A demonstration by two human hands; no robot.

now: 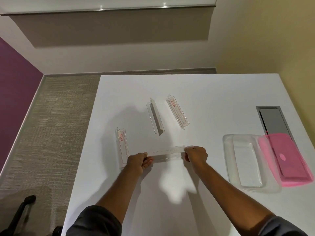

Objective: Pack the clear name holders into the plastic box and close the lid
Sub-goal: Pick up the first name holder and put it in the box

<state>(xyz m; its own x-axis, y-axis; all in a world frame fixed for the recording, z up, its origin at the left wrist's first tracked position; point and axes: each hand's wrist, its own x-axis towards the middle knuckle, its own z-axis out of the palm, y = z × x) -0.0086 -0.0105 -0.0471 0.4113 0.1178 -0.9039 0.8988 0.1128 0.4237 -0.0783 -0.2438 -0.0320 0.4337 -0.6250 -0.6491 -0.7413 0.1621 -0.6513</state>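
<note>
Both hands hold one clear name holder point(167, 153) lying crosswise over the white table point(204, 92). My left hand point(138, 162) grips its left end, my right hand point(196, 155) its right end. Three more clear holders rest on the table: one with a red label point(122, 147) just left of my left hand, a plain one point(154, 116) farther back, and another red-labelled one point(177, 111) to its right. The clear plastic box point(243, 160) sits open at the right, with its pink lid point(284, 159) lying beside it.
A metal cable hatch point(272, 120) is set into the table behind the lid. The table's left edge drops to grey carpet point(51, 125). A black chair part point(25, 206) shows at the lower left. Walls stand behind the table.
</note>
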